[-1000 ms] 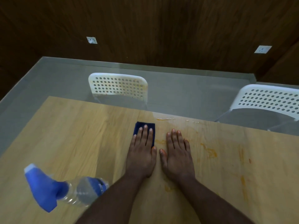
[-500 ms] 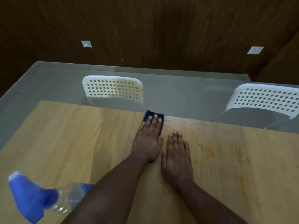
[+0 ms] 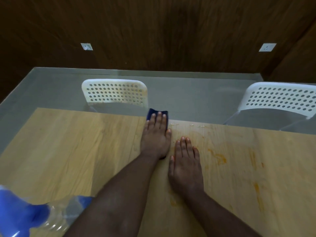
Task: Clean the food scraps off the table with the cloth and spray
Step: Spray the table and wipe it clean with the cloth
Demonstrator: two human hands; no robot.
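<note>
- The left hand (image 3: pixel 156 135) lies flat, fingers straight, pressing the dark blue cloth (image 3: pixel 157 112) at the table (image 3: pixel 68 142) far edge.
- The right hand (image 3: pixel 185 165) rests flat, empty.
- The spray bottle (image 3: pixel 25 214) lies near-left; bare wood stretches between.

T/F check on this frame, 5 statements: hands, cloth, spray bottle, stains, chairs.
1. The left hand presses flat on the blue cloth at the table's far edge. True.
2. The right hand holds the spray bottle. False: it lies flat and empty on the table; the bottle lies on its side at lower left.
3. Orange stains mark the wood right of the hands. True.
4. The cloth is red. False: dark blue.
5. Two white perforated chairs stand beyond the table. True.
</note>
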